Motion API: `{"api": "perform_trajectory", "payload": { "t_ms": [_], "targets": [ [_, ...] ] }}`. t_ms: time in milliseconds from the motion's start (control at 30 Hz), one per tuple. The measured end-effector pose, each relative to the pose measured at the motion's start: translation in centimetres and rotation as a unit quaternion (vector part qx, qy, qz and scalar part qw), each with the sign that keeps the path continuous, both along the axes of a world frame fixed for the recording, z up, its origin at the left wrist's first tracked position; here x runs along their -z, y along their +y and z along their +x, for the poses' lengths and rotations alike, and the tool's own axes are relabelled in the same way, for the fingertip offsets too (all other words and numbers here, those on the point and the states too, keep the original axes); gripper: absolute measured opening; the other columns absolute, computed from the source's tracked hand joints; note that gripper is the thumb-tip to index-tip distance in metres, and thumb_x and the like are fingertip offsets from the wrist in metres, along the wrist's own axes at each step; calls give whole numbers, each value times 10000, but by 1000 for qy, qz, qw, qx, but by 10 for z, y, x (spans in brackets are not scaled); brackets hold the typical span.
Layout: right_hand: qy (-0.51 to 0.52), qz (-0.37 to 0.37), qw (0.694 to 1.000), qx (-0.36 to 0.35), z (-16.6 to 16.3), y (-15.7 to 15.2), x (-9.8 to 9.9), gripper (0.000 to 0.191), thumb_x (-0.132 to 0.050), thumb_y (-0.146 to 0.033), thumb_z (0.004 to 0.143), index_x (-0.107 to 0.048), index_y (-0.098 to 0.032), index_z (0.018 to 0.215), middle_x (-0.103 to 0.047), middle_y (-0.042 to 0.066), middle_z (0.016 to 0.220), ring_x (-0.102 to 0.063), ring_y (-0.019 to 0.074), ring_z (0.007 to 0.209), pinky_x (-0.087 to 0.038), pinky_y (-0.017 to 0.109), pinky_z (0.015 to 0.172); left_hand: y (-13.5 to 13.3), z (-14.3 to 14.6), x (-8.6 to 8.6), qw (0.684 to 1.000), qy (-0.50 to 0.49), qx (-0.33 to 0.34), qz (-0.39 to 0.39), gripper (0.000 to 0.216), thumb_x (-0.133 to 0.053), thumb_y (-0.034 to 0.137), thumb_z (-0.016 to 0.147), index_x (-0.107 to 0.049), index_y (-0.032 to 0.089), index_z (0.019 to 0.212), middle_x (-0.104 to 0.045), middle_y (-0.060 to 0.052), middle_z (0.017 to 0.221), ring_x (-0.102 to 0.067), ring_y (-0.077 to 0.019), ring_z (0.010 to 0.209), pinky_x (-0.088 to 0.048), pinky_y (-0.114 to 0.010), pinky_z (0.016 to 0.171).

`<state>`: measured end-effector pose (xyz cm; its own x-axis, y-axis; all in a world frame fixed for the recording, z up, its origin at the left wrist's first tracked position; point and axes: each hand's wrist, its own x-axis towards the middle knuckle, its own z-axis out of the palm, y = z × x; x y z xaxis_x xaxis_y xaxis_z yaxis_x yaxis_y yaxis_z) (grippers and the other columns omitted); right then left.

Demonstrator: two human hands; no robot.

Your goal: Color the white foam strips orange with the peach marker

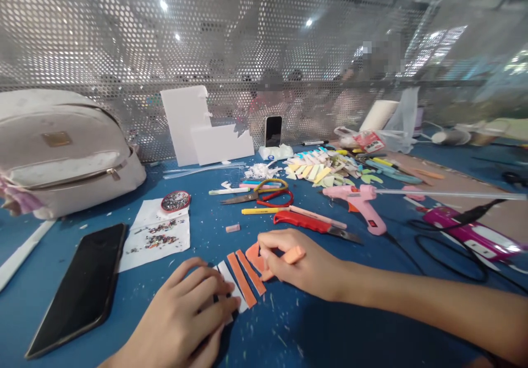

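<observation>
- The right hand point(284, 258) is closed in a pinch; an orange marker point(294, 255) is gripped between thumb and fingers, its lower end pointed down at the table point(330, 329).
- The left hand point(187, 302) is held half open, palm down, fingers curved; a white strip point(225, 272) is pressed under the fingertips. What is covered by the palm cannot be told.
- Two orange strips point(241, 280) are laid side by side between the hands, just right of the white strip.
- Beside them, an orange piece point(253, 254) is partly covered by the right hand; its outline is hard to make out.
- In a red-rimmed round dish point(175, 201), glittery flakes are held; the dish is set on white paper point(177, 233), where dark and coloured bits are scattered.
- By the left edge, a pale backpack point(70, 153) is stood upright.
</observation>
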<state>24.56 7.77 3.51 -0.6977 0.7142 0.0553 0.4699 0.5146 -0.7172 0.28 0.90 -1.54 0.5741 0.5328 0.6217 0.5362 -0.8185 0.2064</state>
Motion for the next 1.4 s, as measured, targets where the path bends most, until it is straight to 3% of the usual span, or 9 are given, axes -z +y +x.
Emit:
{"api": "perform_trajectory", "payload": {
  "t_ms": [300, 433, 667, 900, 1067, 1200, 1333, 1400],
  "targets": [
    [-20, 24, 999, -10, 2, -5, -3, 382, -398, -317, 989, -298, -196, 641, -437, -27, 580, -472, 108, 559, -289, 241, 534, -1, 0, -3, 1000, 6, 2, 12, 273, -415, 107, 884, -659, 201, 963, -725, -34, 929, -659, -152, 928, -459, -344, 989],
    [-23, 18, 1000, -9, 2, -7, -4, 370, -370, -298, 992, -308, -199, 641, -446, -26, 568, -517, 114, 552, -304, 241, 535, -1, 0, -3, 1000, -5, 0, 23, 277, -416, 100, 875, -656, 203, 969, -731, -23, 902, -668, -146, 908, -455, -334, 999],
    [23, -65, 998, -13, 6, -12, -6, 367, -456, -300, 966, -331, -188, 640, -464, -39, 597, -717, 145, 612, -373, 179, 510, -2, 0, -3, 1000, 5, -5, 23, 261, -403, 101, 885, -639, 197, 936, -723, -34, 944, -663, -143, 895, -459, -344, 973],
    [96, -119, 988, 6, 13, -7, -8, 372, -519, -513, 952, -473, -187, 780, -518, -35, 619, -658, 140, 564, -397, 186, 481, -1, 1, -4, 1000, 12, -3, 13, 299, -394, 108, 885, -656, 204, 992, -716, -59, 987, -665, -152, 904, -493, -338, 957],
    [114, -55, 992, -28, 8, 1, -15, 305, -534, -473, 981, -613, -180, 944, -647, 23, 856, -625, 149, 762, -461, 246, 684, 0, 1, -2, 999, 23, -10, 24, 308, -392, 116, 888, -657, 202, 1019, -717, -63, 1009, -667, -153, 924, -494, -336, 959],
    [123, 10, 991, -60, -7, 8, -23, 211, -529, -379, 1007, -627, -195, 1041, -645, 37, 1005, -605, 168, 913, -454, 286, 833, -1, 1, -1, 999, 16, -11, 33, 305, -387, 114, 891, -654, 205, 1006, -725, -46, 994, -669, -146, 934, -466, -334, 997],
    [125, 71, 986, -86, -25, 16, -31, 131, -599, -294, 970, -601, -212, 1073, -612, 29, 1069, -567, 164, 983, -427, 289, 889, -1, 1, 3, 999, 17, -11, 47, 300, -372, 105, 898, -649, 187, 980, -728, -41, 975, -671, -136, 948, -425, -331, 1020],
    [128, 77, 984, -93, -34, 20, -34, 155, -580, -340, 972, -591, -201, 1040, -611, 31, 1035, -568, 164, 932, -434, 288, 844, -1, 1, 2, 998, 19, -13, 64, 296, -371, 106, 903, -648, 185, 973, -729, -37, 967, -670, -138, 952, -417, -343, 1024]
  ]
}}
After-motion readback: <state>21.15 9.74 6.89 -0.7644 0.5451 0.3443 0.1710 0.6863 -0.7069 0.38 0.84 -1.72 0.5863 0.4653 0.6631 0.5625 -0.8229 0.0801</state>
